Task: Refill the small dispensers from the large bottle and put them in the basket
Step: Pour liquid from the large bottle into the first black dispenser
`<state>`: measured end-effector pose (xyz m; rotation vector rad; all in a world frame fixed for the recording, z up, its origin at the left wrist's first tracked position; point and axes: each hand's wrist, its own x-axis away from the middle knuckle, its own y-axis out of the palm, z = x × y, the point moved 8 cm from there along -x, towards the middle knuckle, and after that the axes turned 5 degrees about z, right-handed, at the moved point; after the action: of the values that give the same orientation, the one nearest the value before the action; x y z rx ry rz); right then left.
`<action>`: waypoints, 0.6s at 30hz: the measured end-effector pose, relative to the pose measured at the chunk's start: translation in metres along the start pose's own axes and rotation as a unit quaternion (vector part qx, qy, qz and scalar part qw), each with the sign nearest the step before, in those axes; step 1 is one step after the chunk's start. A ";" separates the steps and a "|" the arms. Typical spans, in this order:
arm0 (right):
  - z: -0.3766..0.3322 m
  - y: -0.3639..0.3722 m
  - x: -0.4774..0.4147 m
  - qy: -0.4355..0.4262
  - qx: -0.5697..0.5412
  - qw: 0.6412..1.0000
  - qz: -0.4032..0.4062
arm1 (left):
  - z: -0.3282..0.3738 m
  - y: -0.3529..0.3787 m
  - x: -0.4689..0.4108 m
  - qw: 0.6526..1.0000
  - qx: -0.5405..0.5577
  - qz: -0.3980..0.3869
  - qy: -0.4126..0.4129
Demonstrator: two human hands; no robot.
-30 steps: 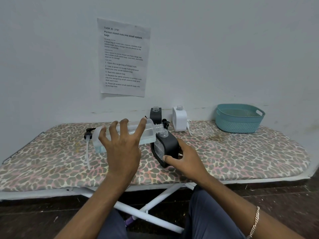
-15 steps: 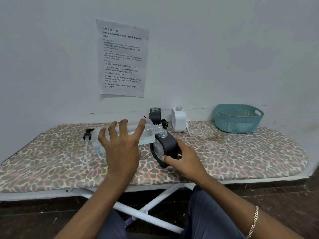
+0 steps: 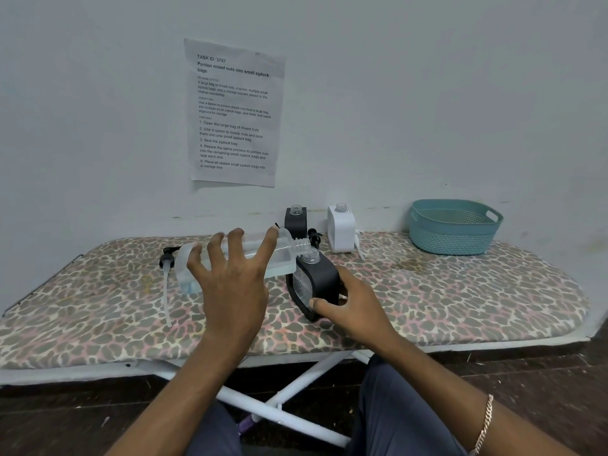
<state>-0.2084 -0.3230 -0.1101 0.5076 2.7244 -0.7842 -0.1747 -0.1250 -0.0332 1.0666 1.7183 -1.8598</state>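
My left hand [image 3: 232,284] grips the large clear bottle [image 3: 283,253], which lies nearly level with its threaded neck over the open mouth of a black small dispenser [image 3: 317,279]. My right hand [image 3: 353,306] holds that black dispenser tilted on the board. A second black dispenser [image 3: 296,220] and a white dispenser [image 3: 341,227], both with open necks, stand by the wall. The teal basket [image 3: 455,225] sits at the far right, with nothing seen in it.
A pump head with its long tube [image 3: 166,281] lies on the leopard-print ironing board [image 3: 460,291] to the left. Another black pump part [image 3: 314,236] lies between the far dispensers. A paper sheet [image 3: 233,113] hangs on the wall. White legs [image 3: 296,390] cross under the board.
Almost nothing has moved: the bottle stays tipped over the black dispenser, both hands keeping their hold.
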 end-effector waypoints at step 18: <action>-0.002 0.000 0.000 -0.011 -0.001 1.000 0.001 | 0.000 0.001 0.000 1.000 0.000 -0.002 -0.003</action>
<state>-0.2091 -0.3220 -0.1080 0.4986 2.7045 -0.7823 -0.1736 -0.1250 -0.0337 1.0567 1.7182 -1.8634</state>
